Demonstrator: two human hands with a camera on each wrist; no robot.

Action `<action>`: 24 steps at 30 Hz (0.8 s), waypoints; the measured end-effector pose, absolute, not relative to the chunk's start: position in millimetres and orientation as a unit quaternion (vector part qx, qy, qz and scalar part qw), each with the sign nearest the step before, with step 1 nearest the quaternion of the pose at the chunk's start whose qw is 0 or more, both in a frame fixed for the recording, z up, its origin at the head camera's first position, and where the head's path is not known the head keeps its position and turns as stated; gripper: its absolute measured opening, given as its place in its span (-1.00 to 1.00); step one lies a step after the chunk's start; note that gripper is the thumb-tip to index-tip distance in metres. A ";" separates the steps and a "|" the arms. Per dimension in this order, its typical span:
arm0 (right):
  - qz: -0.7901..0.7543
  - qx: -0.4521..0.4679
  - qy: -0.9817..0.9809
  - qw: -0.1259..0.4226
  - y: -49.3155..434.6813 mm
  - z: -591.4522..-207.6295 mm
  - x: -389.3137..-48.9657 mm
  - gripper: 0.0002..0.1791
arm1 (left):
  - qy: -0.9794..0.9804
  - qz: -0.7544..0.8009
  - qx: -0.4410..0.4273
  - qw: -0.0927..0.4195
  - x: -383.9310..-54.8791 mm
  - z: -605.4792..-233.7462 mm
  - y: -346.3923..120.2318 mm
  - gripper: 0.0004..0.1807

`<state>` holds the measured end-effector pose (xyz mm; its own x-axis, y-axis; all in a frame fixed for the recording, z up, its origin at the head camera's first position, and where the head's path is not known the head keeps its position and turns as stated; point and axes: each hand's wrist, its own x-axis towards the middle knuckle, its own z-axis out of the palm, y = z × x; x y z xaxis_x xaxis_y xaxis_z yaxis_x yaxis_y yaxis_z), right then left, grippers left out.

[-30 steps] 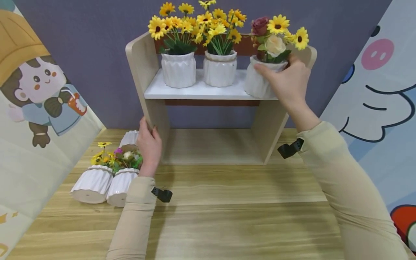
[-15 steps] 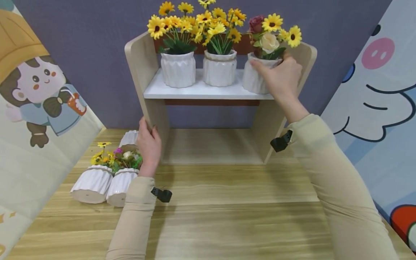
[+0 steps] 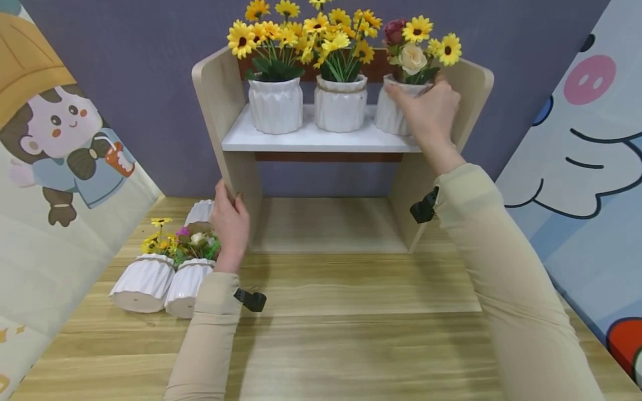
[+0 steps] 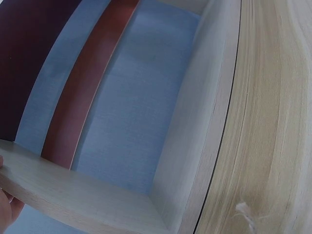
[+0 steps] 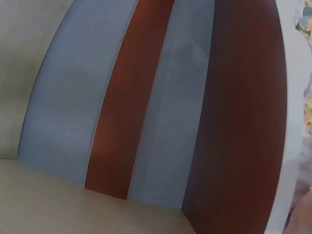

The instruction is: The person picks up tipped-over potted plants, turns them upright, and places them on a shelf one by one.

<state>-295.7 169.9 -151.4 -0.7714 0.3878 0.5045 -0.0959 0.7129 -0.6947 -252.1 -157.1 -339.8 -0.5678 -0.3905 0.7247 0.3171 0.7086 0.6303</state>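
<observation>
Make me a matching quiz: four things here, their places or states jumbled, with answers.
1. Left hand
2. Right hand
3. Middle pot on the upper shelf
4. Leftmost pot on the table

A. Holding the pot with the dark red rose
B. Lying on its side
C. At the left side panel
D. Standing upright

Pairs: 1-C, 2-A, 3-D, 4-B.

**R WRIST CAM: INTERIOR, SIDEWAYS VIEW**

Side panel point(image 5: 73, 209): pale wood, across btm. Base board point(image 5: 29, 53): pale wood, upper L. Wall point(image 5: 70, 92): gray-blue, visible both sides of strip point(image 5: 127, 105). Strip: red-brown, runs top to side panel, slight slant. Shelf board point(image 5: 243, 107): dk red-brown face, R of strip, w/ white edge. Far R: cropped white & yellow patches point(image 5: 307, 29). Lower R corner: part of R hand point(image 5: 303, 212), blurred.
</observation>
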 end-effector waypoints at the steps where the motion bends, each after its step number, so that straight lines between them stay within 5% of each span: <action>1: 0.374 -0.086 -0.865 0.323 170.0 -151.0 -296.6 -0.09 | -0.799 -0.380 0.022 0.465 -251.9 -339.5 -156.9 -0.62; 14: 0.411 -0.075 -0.872 0.253 172.7 -149.4 -285.0 -0.07 | -0.799 -0.384 0.022 0.462 -252.1 -341.1 -155.8 -0.62; 24: 0.393 0.000 -0.860 0.326 179.5 -169.2 -249.7 -0.32 | -0.798 -0.388 0.024 0.461 -251.2 -339.4 -155.9 -0.62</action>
<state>-249.7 179.5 -169.2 -0.7871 0.2572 0.5606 -0.2556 0.6912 -0.6759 -251.2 -155.9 -339.4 -0.5742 -0.3963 0.7164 0.3185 0.6979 0.6414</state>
